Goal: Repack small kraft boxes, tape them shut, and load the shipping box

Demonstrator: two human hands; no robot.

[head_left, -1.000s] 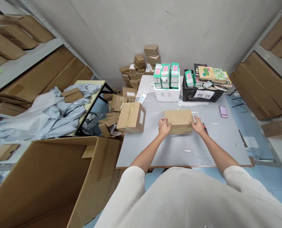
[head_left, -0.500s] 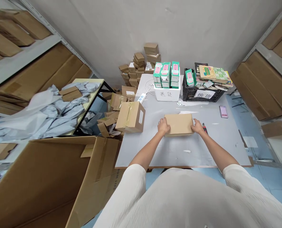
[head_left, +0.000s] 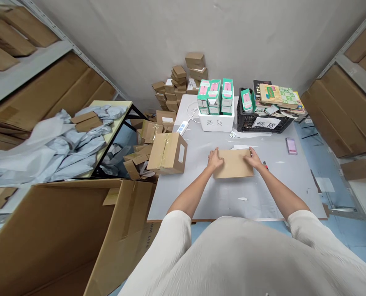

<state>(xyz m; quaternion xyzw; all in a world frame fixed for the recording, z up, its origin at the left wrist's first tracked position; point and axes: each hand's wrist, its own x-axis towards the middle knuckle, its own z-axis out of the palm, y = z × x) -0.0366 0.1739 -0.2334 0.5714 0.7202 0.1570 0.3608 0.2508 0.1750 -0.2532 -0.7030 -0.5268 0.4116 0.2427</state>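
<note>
A small brown cardboard box point(head_left: 233, 165) is between my two hands over the grey table point(head_left: 201, 197), its broad face tipped toward me. My left hand point(head_left: 215, 159) grips its left end, the thumb on the face. At the right end my right hand point(head_left: 254, 158) holds the upper corner, thumb on the front and fingers behind. Just right of that hand lies a red and black cutter point(head_left: 265, 165), partly hidden. A taped carton point(head_left: 168, 153) with a white label stands at the table's left edge.
A white bin of green and pink boxes point(head_left: 216, 122) and a black crate point(head_left: 242, 119) of books stand at the back. A phone-like object point(head_left: 291, 146) lies to the right. Beside the table, at left, a large open carton point(head_left: 136, 209) stands near a heap of grey plastic bags point(head_left: 78, 139).
The small box was lying flatter on the table; now its face is tilted toward me. My right hand has moved up to its upper corner, and the left has shifted slightly up.
</note>
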